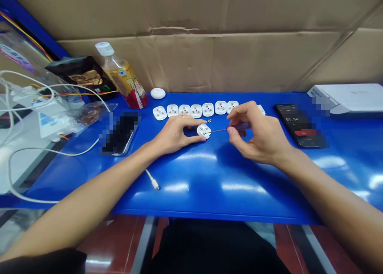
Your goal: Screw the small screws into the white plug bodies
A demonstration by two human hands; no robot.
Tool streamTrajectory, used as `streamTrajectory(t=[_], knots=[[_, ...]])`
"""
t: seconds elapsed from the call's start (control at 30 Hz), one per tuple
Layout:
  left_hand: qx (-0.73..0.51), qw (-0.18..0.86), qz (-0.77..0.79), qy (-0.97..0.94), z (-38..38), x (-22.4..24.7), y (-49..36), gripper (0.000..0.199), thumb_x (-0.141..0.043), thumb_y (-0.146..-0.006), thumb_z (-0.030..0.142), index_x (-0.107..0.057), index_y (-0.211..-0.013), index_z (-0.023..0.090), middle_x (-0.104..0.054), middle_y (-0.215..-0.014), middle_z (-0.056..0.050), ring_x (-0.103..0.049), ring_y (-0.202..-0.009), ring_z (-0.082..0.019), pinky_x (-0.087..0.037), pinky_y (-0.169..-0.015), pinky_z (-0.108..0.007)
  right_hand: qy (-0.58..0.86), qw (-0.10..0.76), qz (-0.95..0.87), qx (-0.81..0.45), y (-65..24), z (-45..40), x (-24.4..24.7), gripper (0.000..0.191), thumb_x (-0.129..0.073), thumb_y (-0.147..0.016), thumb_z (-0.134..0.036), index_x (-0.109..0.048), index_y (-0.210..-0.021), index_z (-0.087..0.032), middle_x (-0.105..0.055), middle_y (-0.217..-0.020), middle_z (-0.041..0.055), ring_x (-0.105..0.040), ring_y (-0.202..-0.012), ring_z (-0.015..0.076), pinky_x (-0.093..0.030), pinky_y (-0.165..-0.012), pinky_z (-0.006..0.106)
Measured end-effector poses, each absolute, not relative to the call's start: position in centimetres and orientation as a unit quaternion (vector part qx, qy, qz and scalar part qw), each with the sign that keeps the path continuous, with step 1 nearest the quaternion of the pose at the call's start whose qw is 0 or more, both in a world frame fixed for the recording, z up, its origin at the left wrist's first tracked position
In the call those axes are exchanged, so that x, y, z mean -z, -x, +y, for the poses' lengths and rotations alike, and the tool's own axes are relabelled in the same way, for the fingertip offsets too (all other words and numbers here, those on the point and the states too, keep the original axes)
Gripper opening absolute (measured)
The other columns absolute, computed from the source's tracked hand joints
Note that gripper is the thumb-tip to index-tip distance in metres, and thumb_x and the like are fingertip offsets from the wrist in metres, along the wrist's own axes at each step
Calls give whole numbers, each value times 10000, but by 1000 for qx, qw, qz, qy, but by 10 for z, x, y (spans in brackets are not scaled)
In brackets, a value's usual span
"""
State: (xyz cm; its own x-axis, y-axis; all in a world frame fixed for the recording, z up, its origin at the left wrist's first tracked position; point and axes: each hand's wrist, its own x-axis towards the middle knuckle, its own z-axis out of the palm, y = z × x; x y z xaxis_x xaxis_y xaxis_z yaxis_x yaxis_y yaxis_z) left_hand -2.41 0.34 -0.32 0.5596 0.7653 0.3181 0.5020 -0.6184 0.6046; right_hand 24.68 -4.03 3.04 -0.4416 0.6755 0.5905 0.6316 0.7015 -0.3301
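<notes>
My left hand pinches a small white plastic plug part between thumb and fingers, just above the blue table. Metal pieces show on its face. In my right hand is a screwdriver with a dark, purplish handle, my fingers closed round it. Its thin shaft points left, and the tip meets the white part's face. Small screws lie just behind the part. Beyond them runs a row of several similar white plug parts, one at the right partly hidden by my right hand.
A drink bottle, a white oval object and a dark phone stand or lie at left, near tangled white cables. A cable end lies in front. Another phone and a white box are at right. Cardboard forms the back.
</notes>
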Motion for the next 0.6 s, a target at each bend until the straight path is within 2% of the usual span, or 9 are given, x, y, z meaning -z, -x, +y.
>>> streamTrajectory(t=[0.07,0.2,0.3,0.33,0.43,0.47,0.57,0.6], knots=[[-287,229,371,-853,4,4,24,516,-877,-888,501,-808,-1325,235,-822,-1054,-71,-717,-959,-253,-523,-865,-365,396,365,-842,-16,-247,-40,-31,135,-634,-993,-245,-578,-1116,-247,-754,-803,-4,-739,-612,192,-508,-535,285],[-288,225,372,-853,3,4,24,521,-882,-888,494,-807,-1324,217,-821,-1062,-81,-713,-944,-256,-523,-848,-371,384,361,-849,-28,-248,-39,-31,226,-656,-938,-201,-577,-1145,-247,-791,-899,17,-768,-666,191,-529,-564,282],[-283,220,370,-857,3,3,23,514,-877,-897,484,-802,-1334,225,-820,-1040,-71,-711,-937,-254,-519,-860,-370,400,364,-841,4,-247,-40,-31,123,-664,-970,-237,-594,-1069,-262,-725,-693,-48,-684,-510,164,-476,-504,277],[-282,218,370,-858,3,3,23,509,-875,-899,483,-802,-1334,230,-818,-1031,-68,-711,-937,-253,-518,-868,-368,398,367,-841,4,-246,-40,-31,104,-664,-980,-255,-596,-1058,-261,-720,-682,-49,-689,-517,168,-486,-515,280],[-282,210,369,-860,2,2,22,504,-875,-898,482,-804,-1331,234,-812,-1005,-60,-707,-922,-248,-515,-877,-365,374,377,-847,-28,-245,-41,-32,184,-655,-954,-242,-588,-1124,-248,-794,-895,20,-773,-688,200,-559,-597,299],[-283,209,368,-861,2,2,22,504,-875,-898,480,-804,-1331,232,-811,-1004,-60,-705,-918,-246,-514,-876,-365,377,374,-846,-33,-245,-41,-32,203,-651,-950,-237,-585,-1143,-250,-797,-920,25,-772,-690,202,-559,-591,302],[-280,206,365,-864,3,2,22,508,-867,-909,482,-800,-1339,221,-811,-1008,-64,-704,-920,-245,-515,-872,-365,409,373,-832,-22,-245,-40,-31,148,-651,-987,-278,-595,-1123,-260,-747,-755,-20,-711,-561,189,-509,-518,298],[-279,206,366,-864,3,2,22,512,-863,-911,492,-800,-1340,221,-811,-1006,-66,-705,-918,-245,-516,-865,-365,410,374,-831,-24,-246,-39,-31,146,-653,-988,-288,-595,-1119,-257,-746,-755,-18,-715,-566,190,-516,-524,301]])
